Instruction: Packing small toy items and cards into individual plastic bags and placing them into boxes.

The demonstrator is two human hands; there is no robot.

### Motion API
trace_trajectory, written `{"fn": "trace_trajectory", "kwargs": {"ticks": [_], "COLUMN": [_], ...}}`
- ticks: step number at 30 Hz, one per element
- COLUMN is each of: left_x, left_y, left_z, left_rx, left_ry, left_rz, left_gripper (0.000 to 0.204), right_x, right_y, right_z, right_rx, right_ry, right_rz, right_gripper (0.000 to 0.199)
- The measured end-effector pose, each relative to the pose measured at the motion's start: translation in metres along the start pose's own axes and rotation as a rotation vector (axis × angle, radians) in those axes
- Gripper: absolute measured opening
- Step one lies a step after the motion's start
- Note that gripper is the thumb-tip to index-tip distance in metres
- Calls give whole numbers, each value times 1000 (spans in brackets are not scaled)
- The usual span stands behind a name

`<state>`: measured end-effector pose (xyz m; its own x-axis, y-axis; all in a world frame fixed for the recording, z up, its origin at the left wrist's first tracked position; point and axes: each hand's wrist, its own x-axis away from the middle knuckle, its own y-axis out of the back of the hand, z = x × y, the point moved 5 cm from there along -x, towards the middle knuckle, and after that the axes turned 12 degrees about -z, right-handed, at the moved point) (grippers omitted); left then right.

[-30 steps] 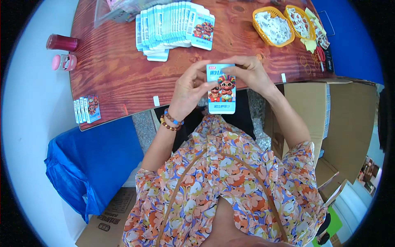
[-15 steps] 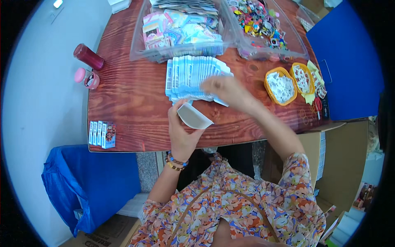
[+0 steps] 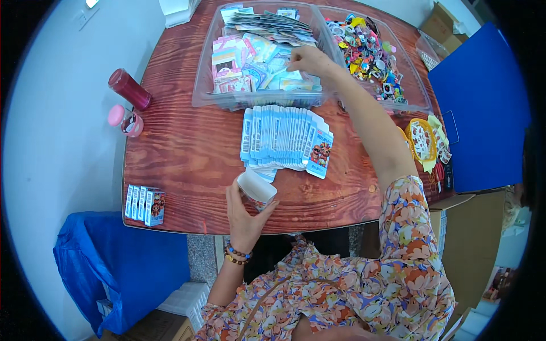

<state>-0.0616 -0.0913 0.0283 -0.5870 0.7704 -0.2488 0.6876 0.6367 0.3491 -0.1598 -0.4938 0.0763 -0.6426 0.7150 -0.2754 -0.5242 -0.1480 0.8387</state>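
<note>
My left hand [image 3: 244, 219], near the front edge of the table, holds a small carton [image 3: 264, 196] with its top open. The carton's inside is pale, and I see nothing in it. My right hand [image 3: 313, 60] reaches far forward over a clear plastic bin [image 3: 203, 85]. Its fingers are bent down at the flat pastel packets [image 3: 263, 48] inside; whether they pinch one is hidden. Between the two hands lies a fanned row of flat light-blue cartons [image 3: 276, 136]. The rightmost one shows its printed front with cartoon figures.
Small colourful trinkets [image 3: 369, 54] fill a second clear bin. A yellow basket [image 3: 434, 149] of small packets stands at right. Several filled cartons [image 3: 153, 207] stand at front left. A dark red bottle [image 3: 129, 89] and a pink-lidded jar [image 3: 132, 125] are at the left edge.
My right hand has gone from the fanned cartons forward to the packet bin. The carton in my left hand has its opening turned more upward. The whole view has shifted slightly.
</note>
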Motion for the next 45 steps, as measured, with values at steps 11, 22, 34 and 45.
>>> {"fn": "trace_trajectory", "kwargs": {"ticks": [11, 22, 34, 45], "left_x": [-55, -41, -27, 14], "left_y": [-30, -78, -117, -163], "left_z": [-25, -58, -74, -76], "left_rx": [-216, -287, -195, 63], "left_ry": [-175, -425, -333, -304], "left_rz": [-9, 131, 311, 716], "left_gripper": [86, 98, 89, 98], "right_x": [82, 184, 226, 144], "right_y": [101, 84, 114, 157], "right_z": [87, 121, 87, -216], "right_rx": [-623, -378, -290, 779], "right_ry": [-87, -146, 17, -516], "right_rz": [-219, 93, -26, -5], "right_gripper": [9, 13, 21, 39]}}
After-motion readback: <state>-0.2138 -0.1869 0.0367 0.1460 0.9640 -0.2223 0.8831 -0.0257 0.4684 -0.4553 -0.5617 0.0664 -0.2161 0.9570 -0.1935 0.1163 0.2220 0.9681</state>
